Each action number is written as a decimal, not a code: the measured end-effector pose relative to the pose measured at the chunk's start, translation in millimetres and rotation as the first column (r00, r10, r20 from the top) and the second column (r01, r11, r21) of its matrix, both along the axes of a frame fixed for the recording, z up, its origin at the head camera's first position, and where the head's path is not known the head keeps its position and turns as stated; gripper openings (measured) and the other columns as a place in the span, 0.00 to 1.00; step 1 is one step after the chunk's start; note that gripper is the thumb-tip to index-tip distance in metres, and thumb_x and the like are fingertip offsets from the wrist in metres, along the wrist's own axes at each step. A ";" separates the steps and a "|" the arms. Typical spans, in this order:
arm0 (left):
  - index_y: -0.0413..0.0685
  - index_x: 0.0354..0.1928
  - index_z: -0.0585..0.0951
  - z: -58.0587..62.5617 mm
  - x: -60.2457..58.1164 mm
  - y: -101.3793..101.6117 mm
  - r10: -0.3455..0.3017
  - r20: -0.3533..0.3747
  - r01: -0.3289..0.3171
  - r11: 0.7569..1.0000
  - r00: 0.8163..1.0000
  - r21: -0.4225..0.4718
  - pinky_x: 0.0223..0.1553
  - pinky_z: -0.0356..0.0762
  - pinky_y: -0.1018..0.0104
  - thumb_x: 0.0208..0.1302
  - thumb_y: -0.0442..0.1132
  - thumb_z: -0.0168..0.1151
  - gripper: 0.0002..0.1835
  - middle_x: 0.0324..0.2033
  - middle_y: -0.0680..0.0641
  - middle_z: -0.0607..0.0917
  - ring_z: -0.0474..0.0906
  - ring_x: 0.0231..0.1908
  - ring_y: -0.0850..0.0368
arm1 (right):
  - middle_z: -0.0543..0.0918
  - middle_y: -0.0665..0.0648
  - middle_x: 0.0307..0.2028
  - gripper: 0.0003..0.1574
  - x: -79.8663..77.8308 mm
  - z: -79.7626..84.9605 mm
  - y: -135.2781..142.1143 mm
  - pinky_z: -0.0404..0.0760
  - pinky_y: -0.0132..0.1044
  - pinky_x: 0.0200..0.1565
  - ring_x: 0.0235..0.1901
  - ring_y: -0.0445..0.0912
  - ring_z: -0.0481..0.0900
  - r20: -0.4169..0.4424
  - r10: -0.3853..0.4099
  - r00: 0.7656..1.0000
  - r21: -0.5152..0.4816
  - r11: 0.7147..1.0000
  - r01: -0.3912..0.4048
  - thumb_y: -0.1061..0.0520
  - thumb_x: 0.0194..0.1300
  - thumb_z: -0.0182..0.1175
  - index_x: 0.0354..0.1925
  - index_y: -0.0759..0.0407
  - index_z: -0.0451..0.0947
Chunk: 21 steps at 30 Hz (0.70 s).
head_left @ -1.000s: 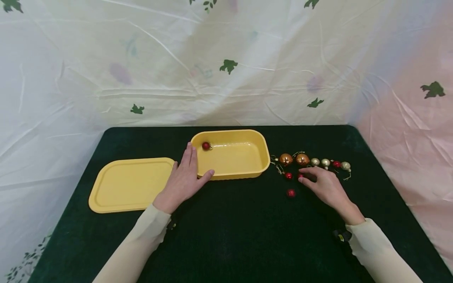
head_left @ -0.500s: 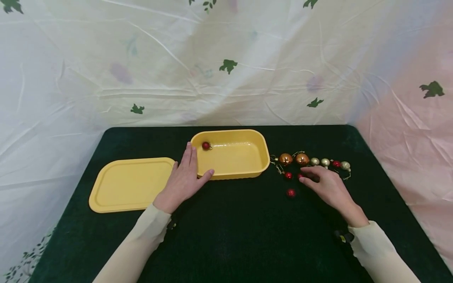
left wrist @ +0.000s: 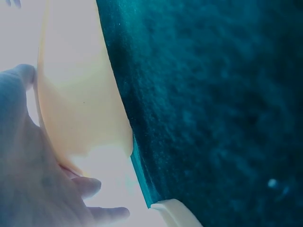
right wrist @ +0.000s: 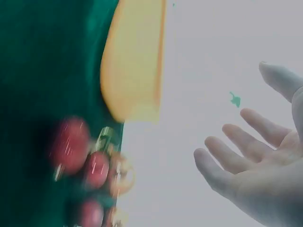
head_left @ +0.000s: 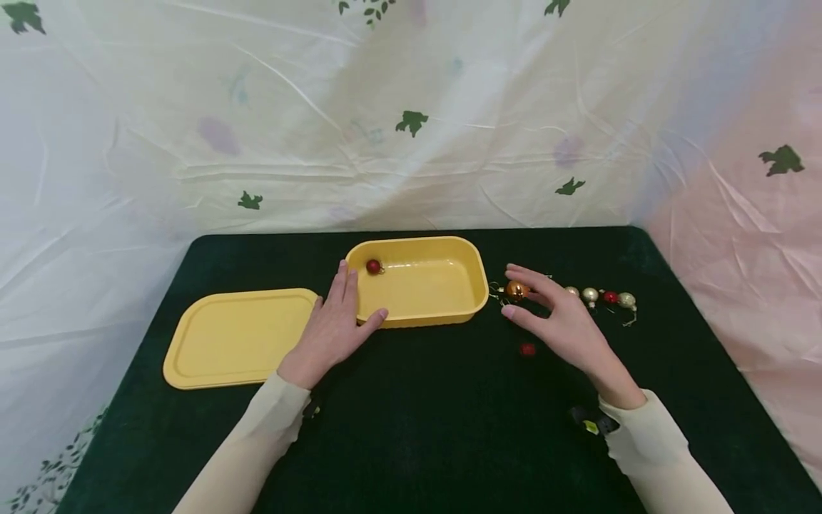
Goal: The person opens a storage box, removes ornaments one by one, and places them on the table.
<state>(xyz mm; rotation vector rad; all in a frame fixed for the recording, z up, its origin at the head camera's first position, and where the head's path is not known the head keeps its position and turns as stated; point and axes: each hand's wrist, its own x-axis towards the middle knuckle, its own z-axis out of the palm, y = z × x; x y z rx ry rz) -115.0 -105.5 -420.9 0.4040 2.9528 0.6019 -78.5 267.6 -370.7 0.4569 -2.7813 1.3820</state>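
Observation:
My left hand (head_left: 327,332) rests with straight fingers along the left end of a yellow plastic box (head_left: 437,285), thumb at its front rim. A small dark red bauble (head_left: 373,266) lies inside the box at the back left. To the right of the box, my right hand (head_left: 565,325) hovers over a group of baubles, thumb and fingers spread apart and nothing between them. A shiny orange bauble (head_left: 516,290) shows just behind its fingers. In the right wrist view, several red baubles, one larger red bauble (right wrist: 70,144) nearest, lie below the hand (right wrist: 251,170).
A yellow lid (head_left: 237,339) lies flat left of the box. Gold baubles (head_left: 589,294) and a small red one (head_left: 610,298) line up right of my right hand. A glittery red bauble (head_left: 527,350) sits nearer me. The dark green tabletop (head_left: 411,428) meets a patterned cloth behind.
My right hand has risen away from a small red bauble, opened wider and shifted left towards the orange bauble and the box. The left hand has stayed in place.

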 end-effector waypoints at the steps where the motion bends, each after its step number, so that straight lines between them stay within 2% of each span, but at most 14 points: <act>1: 0.41 0.83 0.41 -0.2 0.3 -0.1 -0.001 -0.002 0.001 1.000 1.000 0.003 0.73 0.50 0.29 0.71 0.77 0.41 0.57 0.82 0.43 0.31 0.44 0.80 0.41 | 0.67 0.53 0.76 0.39 -2.6 0.6 -7.3 0.68 0.62 0.69 0.74 0.54 0.65 -0.003 0.011 1.000 -0.009 1.000 -0.011 0.45 0.72 0.67 0.75 0.51 0.69; 8: 0.42 0.83 0.42 -1.9 1.5 0.1 0.001 -0.007 0.000 1.000 1.000 0.008 0.74 0.50 0.30 0.70 0.78 0.40 0.57 0.82 0.45 0.31 0.45 0.80 0.41 | 0.66 0.57 0.76 0.46 -23.0 -3.0 -56.8 0.71 0.60 0.67 0.71 0.55 0.68 -0.075 0.072 0.995 0.022 0.997 -0.071 0.43 0.69 0.70 0.77 0.54 0.64; 15: 0.40 0.83 0.43 -4.0 0.5 1.6 0.000 -0.019 0.000 1.000 1.000 0.000 0.72 0.48 0.27 0.71 0.77 0.41 0.57 0.83 0.43 0.32 0.45 0.80 0.39 | 0.61 0.56 0.79 0.47 -48.7 -12.7 -97.4 0.61 0.60 0.73 0.77 0.56 0.59 -0.143 0.177 0.974 0.170 0.974 -0.152 0.39 0.71 0.65 0.79 0.53 0.63; 21: 0.41 0.83 0.42 -1.8 0.1 0.6 0.007 -0.008 -0.007 1.000 1.000 -0.014 0.72 0.47 0.26 0.71 0.77 0.41 0.57 0.82 0.43 0.32 0.45 0.80 0.40 | 0.63 0.60 0.78 0.43 -72.2 -18.1 -127.8 0.62 0.58 0.73 0.75 0.58 0.62 -0.176 0.239 0.955 0.263 0.946 -0.188 0.41 0.73 0.65 0.76 0.59 0.67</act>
